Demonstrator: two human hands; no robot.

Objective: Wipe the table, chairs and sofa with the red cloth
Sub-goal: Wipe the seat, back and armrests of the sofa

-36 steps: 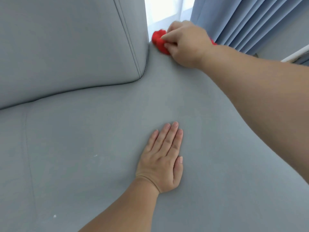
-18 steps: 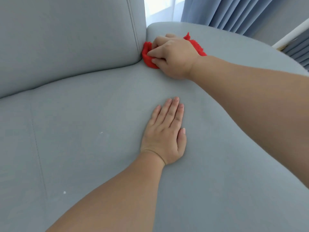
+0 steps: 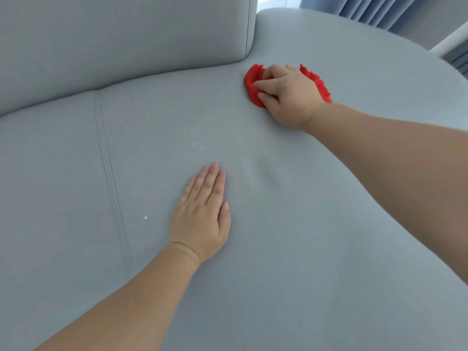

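Surface: pale grey fabric sofa seat [image 3: 291, 236], wide and softly padded, with a stitched double seam [image 3: 111, 183] running front to back on the left side.
Backrest: grey upholstered back cushion [image 3: 121, 36], upright, meeting the seat along a curved crease.
Cloth: bunched red fleecy cloth [image 3: 253, 87], lying on the seat just in front of the back cushion's right corner; red edges showing on both sides of the hand.
Right hand [image 3: 288, 97]: fingers curled closed over the red cloth, pressing it flat against the seat; thumb tucked along the cloth's near edge.
Left hand [image 3: 202, 216]: flat and unclenched, palm down on the seat, fingers together, holding nothing; well apart from the cloth.
Debris: small white specks [image 3: 145, 217] on the seat between seam and left hand, another fleck [image 3: 194, 143] further back.
Step (judged): sofa seat being wiped, right portion near the backrest; table and chairs not in view, so overall progress cannot be told.
Risk 1: specks left behind if strokes stop short of the seam side; cause, cloth working only the right area.
Risk 2: crumbs pushed into the seat/backrest crease; cause, wiping toward the cushion.
Risk 3: cloth slipping out from under the fingers; cause, bunched wad dragging on textured fabric.
Risk 4: fabric puckering beside the left hand [image 3: 255, 173]; cause, weight on the braced palm.
Containers: none visible.
Background: blue-grey pleated curtain [image 3: 379, 8], upper right.
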